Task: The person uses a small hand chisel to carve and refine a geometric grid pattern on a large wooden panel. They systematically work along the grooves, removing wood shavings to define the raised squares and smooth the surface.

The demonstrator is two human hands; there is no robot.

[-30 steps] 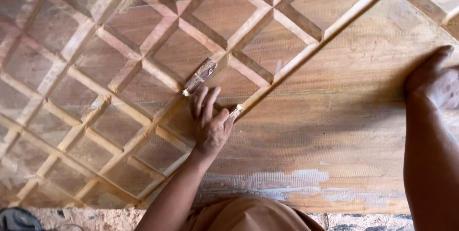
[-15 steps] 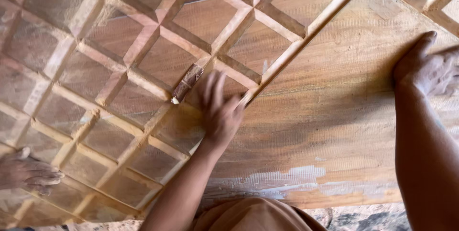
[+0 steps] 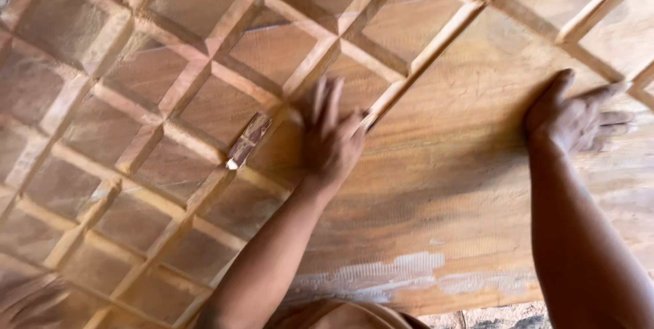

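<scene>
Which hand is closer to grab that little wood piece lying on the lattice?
Left. The left hand lies right beside the wood piece, while the right hand rests flat on the plain board, far off.

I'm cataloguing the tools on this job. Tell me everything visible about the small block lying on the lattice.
The small block is a short, flat rectangular piece, brown and mottled, apparently wood, with a pale whitish lower end. It lies slanted along a raised rib of the carved wooden panel, beside a recessed diamond. The left hand, blurred, lies just right of it, apparently not touching.
</scene>
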